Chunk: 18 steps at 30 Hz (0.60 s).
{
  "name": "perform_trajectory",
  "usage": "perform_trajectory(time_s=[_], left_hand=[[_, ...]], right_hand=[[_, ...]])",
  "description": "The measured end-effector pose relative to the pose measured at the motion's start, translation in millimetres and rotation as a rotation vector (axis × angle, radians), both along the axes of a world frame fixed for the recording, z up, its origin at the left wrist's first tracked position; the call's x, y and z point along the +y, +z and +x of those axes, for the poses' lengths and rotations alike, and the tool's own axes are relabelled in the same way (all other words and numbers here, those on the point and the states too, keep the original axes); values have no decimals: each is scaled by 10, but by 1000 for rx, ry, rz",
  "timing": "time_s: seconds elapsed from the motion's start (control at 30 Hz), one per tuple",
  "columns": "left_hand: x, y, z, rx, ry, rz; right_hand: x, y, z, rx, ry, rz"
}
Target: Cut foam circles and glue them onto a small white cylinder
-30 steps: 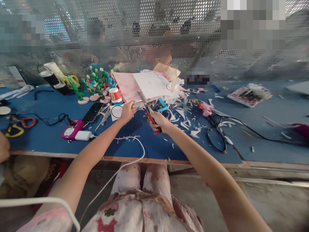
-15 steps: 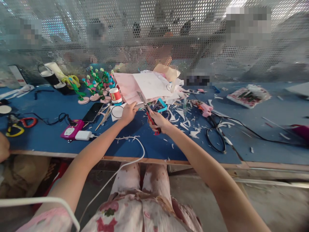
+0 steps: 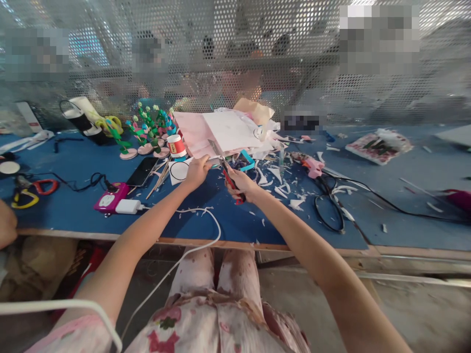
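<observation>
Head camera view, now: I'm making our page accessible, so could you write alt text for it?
A person's right hand holds red-and-black scissors at a white piece gripped in the left hand, over a cluttered blue table. Beyond lie a pink sheet and a white sheet, with white scraps to the right and green craft plants to the left.

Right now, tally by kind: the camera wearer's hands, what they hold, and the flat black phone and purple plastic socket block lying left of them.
Bare hands, left hand and right hand: 2
Red-and-black-handled metal scissors: 1
Thin white paper piece: 1
Flat black phone: 1
Purple plastic socket block: 1
Total: 6
</observation>
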<state>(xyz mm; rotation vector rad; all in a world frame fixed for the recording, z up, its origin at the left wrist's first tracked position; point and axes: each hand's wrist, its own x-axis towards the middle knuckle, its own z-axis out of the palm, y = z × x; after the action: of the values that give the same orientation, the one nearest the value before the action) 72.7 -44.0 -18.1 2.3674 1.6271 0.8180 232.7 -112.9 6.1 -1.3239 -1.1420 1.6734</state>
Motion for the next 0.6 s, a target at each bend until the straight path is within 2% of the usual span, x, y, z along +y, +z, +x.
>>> perform_trajectory(time_s=[0.23,0.4,0.5,0.6], left_hand=[[2,29,-28,53,83,25],[-106,50,47,134,16,0],[-107,28,81,77,18,3],[-28,-21,62,-72,50,22]], right_hand=[[-18,9,-1,-37,30,-16],[-54,31,-33,-12,33,4],[-46,30,-50,21,-21,35],[-1,20,-34,80,-110,12]])
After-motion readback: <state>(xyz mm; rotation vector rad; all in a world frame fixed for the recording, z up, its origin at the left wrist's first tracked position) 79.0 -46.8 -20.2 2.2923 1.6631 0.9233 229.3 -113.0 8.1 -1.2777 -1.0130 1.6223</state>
